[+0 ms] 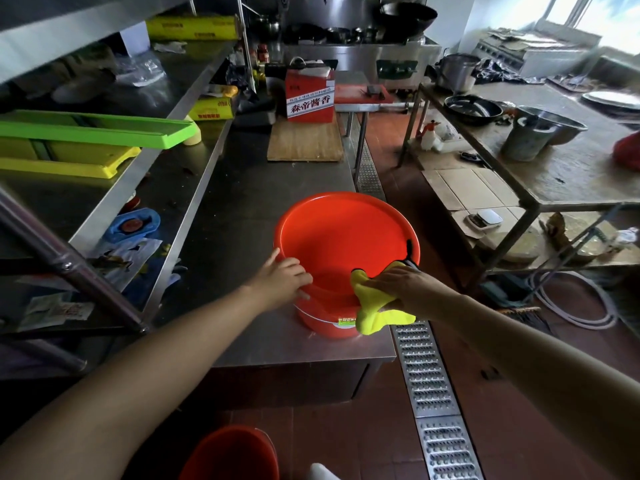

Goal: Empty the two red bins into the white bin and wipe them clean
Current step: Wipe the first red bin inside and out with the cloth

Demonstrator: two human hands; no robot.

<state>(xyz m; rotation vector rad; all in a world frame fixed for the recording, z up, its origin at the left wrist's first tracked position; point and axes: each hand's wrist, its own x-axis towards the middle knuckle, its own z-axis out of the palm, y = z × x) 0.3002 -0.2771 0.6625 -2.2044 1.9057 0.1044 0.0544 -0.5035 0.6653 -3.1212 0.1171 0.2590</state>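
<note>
At centre frame the left hand (282, 275) grips the near rim of the red bin (346, 237) on the steel counter (242, 188); the right hand (405, 285) clutches a yellow cloth (374, 306) over the rim. Wiping seems underway; next, sweep the inside. Second bin (232, 455) waits at bottom.

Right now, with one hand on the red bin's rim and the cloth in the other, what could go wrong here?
1. The red bin sits close to the steel counter edge; a hard wipe could push it off onto the floor, though the left hand steadies the rim.
2. The yellow cloth hangs over the rim outside the bin under the right hand, so it may slip free mid-wipe.
3. Another red bin stands on the floor near the feet, a possible trip.
</note>
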